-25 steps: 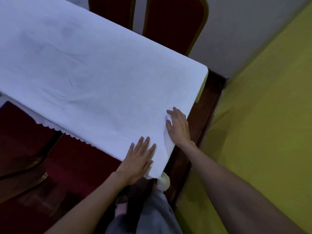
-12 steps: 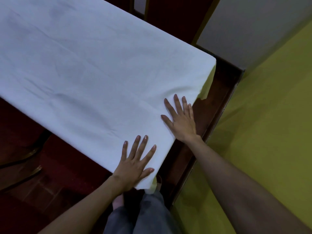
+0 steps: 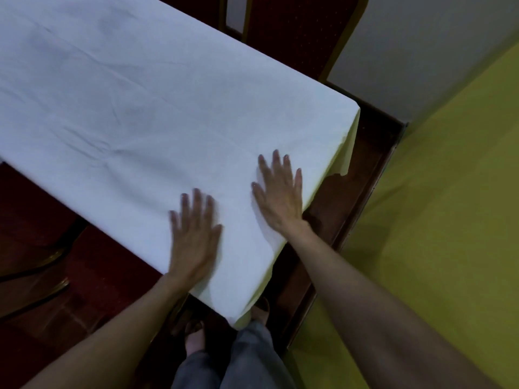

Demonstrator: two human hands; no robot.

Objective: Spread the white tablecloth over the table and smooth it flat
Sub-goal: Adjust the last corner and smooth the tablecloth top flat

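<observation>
Broadly, the white tablecloth (image 3: pixel 134 108) is seen draped over the table, its near corner pressed beneath two flat, splayed palms; nothing is gripped by the blurred left hand (image 3: pixel 195 240) or the right hand (image 3: pixel 280 195) near the edge.

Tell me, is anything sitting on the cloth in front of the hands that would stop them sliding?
Nothing visible. Both the left hand and the right hand lie flat on the white tablecloth, and the cloth ahead of them holds only a few soft wrinkles.
</observation>
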